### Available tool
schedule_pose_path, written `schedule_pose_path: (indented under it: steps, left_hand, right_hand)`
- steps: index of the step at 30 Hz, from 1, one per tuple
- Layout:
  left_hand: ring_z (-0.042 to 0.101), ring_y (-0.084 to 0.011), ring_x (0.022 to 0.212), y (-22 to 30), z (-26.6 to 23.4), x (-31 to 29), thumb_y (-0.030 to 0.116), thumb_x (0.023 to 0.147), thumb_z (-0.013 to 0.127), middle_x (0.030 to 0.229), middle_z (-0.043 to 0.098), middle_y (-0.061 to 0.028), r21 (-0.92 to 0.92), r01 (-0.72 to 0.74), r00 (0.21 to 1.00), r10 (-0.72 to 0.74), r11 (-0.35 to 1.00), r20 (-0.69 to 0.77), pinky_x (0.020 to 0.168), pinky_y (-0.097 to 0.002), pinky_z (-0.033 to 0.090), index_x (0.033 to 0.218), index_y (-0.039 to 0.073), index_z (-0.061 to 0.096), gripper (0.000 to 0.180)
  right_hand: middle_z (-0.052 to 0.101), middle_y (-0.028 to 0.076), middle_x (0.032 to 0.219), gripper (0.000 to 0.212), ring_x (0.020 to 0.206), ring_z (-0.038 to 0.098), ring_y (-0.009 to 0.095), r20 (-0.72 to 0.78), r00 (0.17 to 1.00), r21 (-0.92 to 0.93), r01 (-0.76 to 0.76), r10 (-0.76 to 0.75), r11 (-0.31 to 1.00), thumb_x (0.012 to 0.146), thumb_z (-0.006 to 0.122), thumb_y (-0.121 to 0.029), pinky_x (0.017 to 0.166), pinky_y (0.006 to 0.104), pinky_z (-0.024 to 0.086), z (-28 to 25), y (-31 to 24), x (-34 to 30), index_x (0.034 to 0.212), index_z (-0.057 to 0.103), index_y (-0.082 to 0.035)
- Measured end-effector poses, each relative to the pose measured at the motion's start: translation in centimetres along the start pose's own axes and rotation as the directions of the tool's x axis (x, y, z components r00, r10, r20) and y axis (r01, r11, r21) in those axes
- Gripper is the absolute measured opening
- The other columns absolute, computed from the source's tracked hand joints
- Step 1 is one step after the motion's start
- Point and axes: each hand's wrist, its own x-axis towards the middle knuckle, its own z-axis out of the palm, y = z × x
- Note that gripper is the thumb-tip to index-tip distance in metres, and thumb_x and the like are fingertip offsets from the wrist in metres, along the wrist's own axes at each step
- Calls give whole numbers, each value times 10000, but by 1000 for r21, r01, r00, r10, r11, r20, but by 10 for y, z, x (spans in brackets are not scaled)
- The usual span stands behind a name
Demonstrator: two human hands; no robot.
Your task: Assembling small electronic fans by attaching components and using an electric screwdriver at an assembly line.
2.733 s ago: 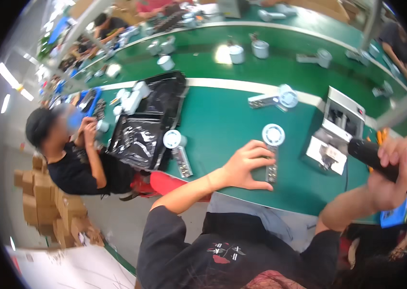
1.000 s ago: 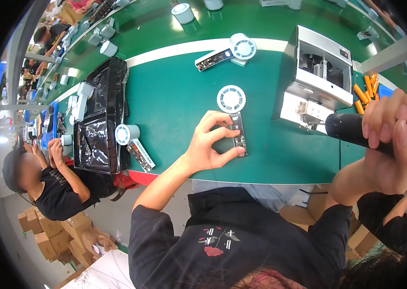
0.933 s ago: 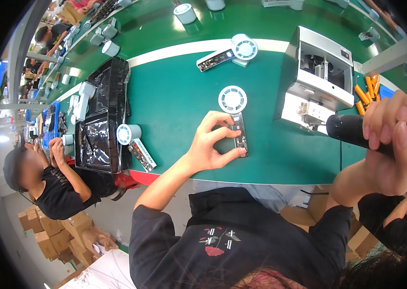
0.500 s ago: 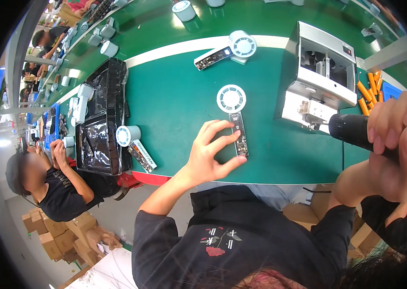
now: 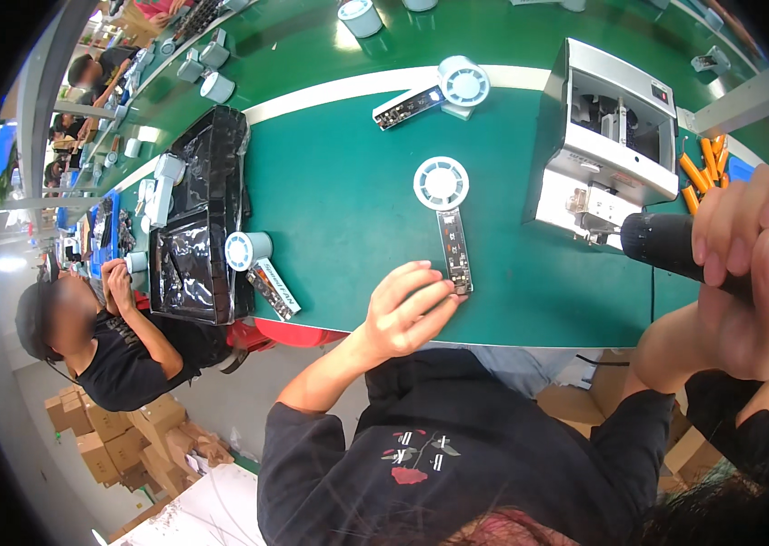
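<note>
A handheld fan [image 5: 442, 184] lies on the green mat, its round light-blue head away from me and its slim handle toward me. Along the handle a dark circuit board [image 5: 454, 246] is exposed. My left hand [image 5: 407, 309] is at the handle's near end, fingers mostly stretched; the fingertips reach the board's lower edge, though firm contact cannot be made out. My right hand [image 5: 748, 264] grips a black electric screwdriver [image 5: 666, 244]. Its tip meets the front of a grey-white screw feeder [image 5: 598, 155] on the right.
Another open fan [image 5: 464, 84] lies at the far side, and a third [image 5: 250, 251] by the black trays [image 5: 193, 264] on the left. Orange cylindrical cells [image 5: 701, 173] lie behind the feeder. A co-worker [image 5: 120, 337] sits at left. Several fan units stand on the green line beyond.
My left hand has drawn back along the board toward me, its fingers coming off the middle to the near end. The screwdriver stays at the feeder.
</note>
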Motion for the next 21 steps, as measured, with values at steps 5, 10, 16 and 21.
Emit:
schedule_pose_path:
  steps: [5, 10, 16, 21]
  left_hand:
    - [661, -224, 768, 5, 3, 3, -11, 656, 860, 822, 662, -60, -11, -4, 1000, 4, 1000, -2, 728, -382, 609, 796, 21, 703, 213]
    - [669, -231, 756, 10, 2, 7, -23, 659, 855, 821, 664, -75, 6, 37, 999, -37, 999, 14, 729, -375, 617, 818, 0, 701, 223]
    - [684, -263, 751, 13, 2, 5, -49, 683, 833, 837, 657, -114, -2, 48, 998, -48, 999, 41, 773, -396, 633, 859, -40, 684, 231]
    - [696, -274, 764, 12, -1, 1, -54, 706, 826, 846, 654, -124, 15, 59, 996, -60, 998, 71, 793, -406, 640, 879, -51, 674, 230]
  right_hand:
    - [567, 76, 711, 291, 576, 574, 166, -8, 1000, 8, 11, -11, 1000, 917, 699, -210, 625, 320, 499, -4, 1, -5, 1040, 493, -46]
    - [559, 71, 715, 290, 576, 566, 161, -23, 1000, 8, 15, -15, 1000, 915, 695, -206, 622, 314, 493, -6, 3, -8, 1041, 488, -46]
    - [549, 67, 721, 289, 576, 555, 154, -31, 999, 15, 19, -19, 1000, 914, 690, -201, 620, 308, 485, -6, 5, -10, 1041, 483, -47]
    - [541, 62, 725, 288, 575, 546, 148, -42, 999, 19, 19, -18, 1000, 912, 687, -197, 617, 303, 479, -7, 9, -13, 1042, 478, -47]
